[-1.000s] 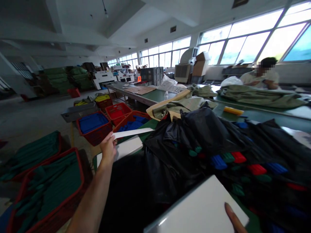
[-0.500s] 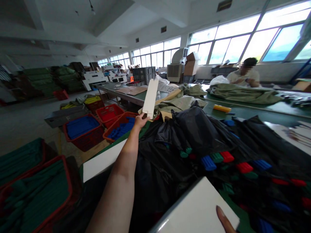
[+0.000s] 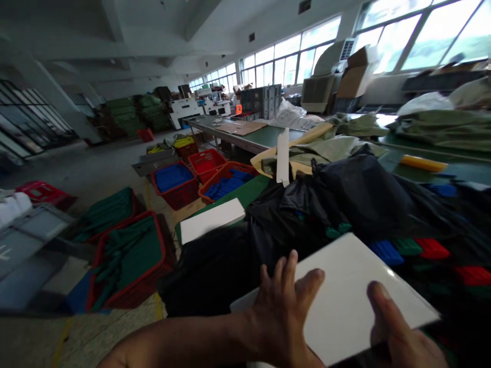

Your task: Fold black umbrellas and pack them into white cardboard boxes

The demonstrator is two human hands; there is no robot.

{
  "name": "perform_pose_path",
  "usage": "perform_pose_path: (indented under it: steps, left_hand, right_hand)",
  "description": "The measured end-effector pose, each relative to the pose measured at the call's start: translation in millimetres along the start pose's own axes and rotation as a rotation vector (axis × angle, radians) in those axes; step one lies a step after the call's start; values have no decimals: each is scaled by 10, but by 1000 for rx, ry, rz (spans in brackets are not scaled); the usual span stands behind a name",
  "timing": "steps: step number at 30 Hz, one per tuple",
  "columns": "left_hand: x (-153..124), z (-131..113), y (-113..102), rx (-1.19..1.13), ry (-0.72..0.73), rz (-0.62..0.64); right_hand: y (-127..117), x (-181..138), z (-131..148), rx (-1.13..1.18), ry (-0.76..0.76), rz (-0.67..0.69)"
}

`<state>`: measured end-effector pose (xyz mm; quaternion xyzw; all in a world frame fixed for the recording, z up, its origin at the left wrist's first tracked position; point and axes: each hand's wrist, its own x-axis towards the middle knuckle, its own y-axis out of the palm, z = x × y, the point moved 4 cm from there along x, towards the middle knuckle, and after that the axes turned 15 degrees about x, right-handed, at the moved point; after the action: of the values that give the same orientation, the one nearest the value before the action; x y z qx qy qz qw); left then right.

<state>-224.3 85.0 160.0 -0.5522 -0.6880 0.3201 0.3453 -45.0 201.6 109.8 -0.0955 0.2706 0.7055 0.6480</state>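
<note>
A large flat white box [image 3: 345,291] lies tilted in front of me. My right hand [image 3: 399,327] grips its near right side, thumb on the top face and the other fingers hidden beneath. At the box's left part is my left hand [image 3: 286,301], fingers spread and nothing in its grasp; whether the palm presses on the box I cannot tell. Beyond, a narrow white cardboard piece [image 3: 283,157] stands nearly upright by the black bags [image 3: 356,194]; whether it rests on anything is unclear. Another long white box [image 3: 213,220] lies to the left on the green tabletop.
Blue, green and red bundles [image 3: 431,249] stick out of the black bags at right. Red crates [image 3: 163,240] with green and blue items stand on the floor at left. Olive cloth [image 3: 441,130] and a yellow roll [image 3: 422,163] lie on the far table.
My left hand has let go of the narrow white cardboard piece and come back to the large white box. The view has turned left. My right hand still holds the box.
</note>
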Motion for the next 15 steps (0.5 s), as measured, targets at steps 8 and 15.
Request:
perform_pose_path:
  steps: [8,15]
  left_hand:
    - [146,585,-846,546,-74,-324]
    - [794,2072,-1670,956,-249,41]
  right_hand:
    - [1692,-53,70,324,-16,173]
    - [1637,-29,51,-156,-81,518]
